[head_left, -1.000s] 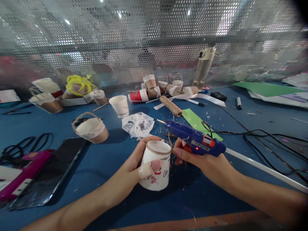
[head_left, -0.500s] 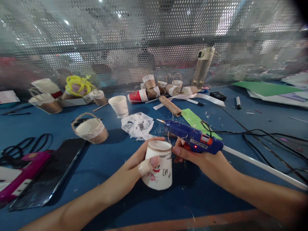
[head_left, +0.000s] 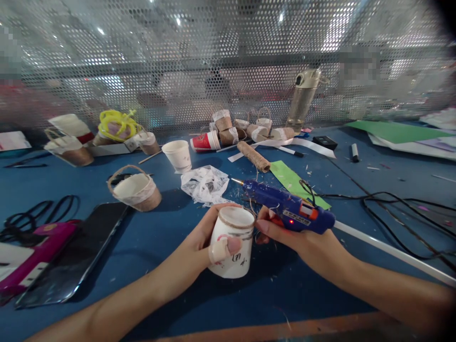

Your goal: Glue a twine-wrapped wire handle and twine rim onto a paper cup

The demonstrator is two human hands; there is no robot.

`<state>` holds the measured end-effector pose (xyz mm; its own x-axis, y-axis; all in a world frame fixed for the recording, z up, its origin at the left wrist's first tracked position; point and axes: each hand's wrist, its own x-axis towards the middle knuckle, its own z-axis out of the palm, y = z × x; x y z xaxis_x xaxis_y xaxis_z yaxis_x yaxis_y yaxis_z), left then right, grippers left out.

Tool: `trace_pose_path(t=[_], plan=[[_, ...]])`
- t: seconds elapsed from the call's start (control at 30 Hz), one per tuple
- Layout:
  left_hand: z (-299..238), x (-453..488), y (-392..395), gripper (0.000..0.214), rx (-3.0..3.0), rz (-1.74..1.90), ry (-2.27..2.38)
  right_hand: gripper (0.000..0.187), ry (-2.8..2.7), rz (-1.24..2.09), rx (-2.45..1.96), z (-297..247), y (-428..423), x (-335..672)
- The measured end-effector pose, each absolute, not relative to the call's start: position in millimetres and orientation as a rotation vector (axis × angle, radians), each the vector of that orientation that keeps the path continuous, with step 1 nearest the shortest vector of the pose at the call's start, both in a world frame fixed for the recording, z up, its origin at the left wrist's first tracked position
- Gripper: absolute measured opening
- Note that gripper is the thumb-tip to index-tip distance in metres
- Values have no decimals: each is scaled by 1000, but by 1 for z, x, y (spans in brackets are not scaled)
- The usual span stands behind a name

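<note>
My left hand [head_left: 204, 247] is wrapped round a white paper cup [head_left: 233, 244] with red and black print, held above the blue table. A band of brown twine runs round the cup's rim. A bandage covers my left thumb. My right hand [head_left: 295, 237] grips a blue hot glue gun [head_left: 288, 209] with its red light on. Its metal nozzle points left and away, beyond the cup, and my right fingertips touch the cup's rim on the right side.
A twine-wrapped cup basket [head_left: 137, 190], crumpled plastic [head_left: 204, 183], a plain white cup [head_left: 178, 154], a twine roll [head_left: 253, 156] and green paper [head_left: 292, 183] lie ahead. A phone [head_left: 74, 256] and scissors [head_left: 32, 218] lie at left. Black cables [head_left: 392, 209] trail right. A mesh wall [head_left: 228, 61] stands behind.
My left hand has turned the cup, so the printed marks have shifted round its side. The glue gun and right hand have stayed nearly in place.
</note>
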<state>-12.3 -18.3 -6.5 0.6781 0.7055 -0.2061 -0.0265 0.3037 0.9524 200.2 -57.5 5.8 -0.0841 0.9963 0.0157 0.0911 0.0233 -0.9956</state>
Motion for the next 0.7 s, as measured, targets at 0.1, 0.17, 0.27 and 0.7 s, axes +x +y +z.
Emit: trace_pose_path(t=[0.1, 0.17, 0.27, 0.7], plan=[[-6, -11, -18, 46, 1204, 542, 675, 15, -1337, 1215, -1210, 3, -58, 201], [-5, -10, -19, 46, 1254, 533, 669, 18, -1319, 1216, -1201, 3, -59, 201], [-4, -8, -20, 50, 1302, 529, 686, 25, -1320, 1181, -1206, 2, -58, 199], [-6, -22, -13, 44, 1191, 670, 584, 19, -1513, 784, -1178, -2, -66, 213]])
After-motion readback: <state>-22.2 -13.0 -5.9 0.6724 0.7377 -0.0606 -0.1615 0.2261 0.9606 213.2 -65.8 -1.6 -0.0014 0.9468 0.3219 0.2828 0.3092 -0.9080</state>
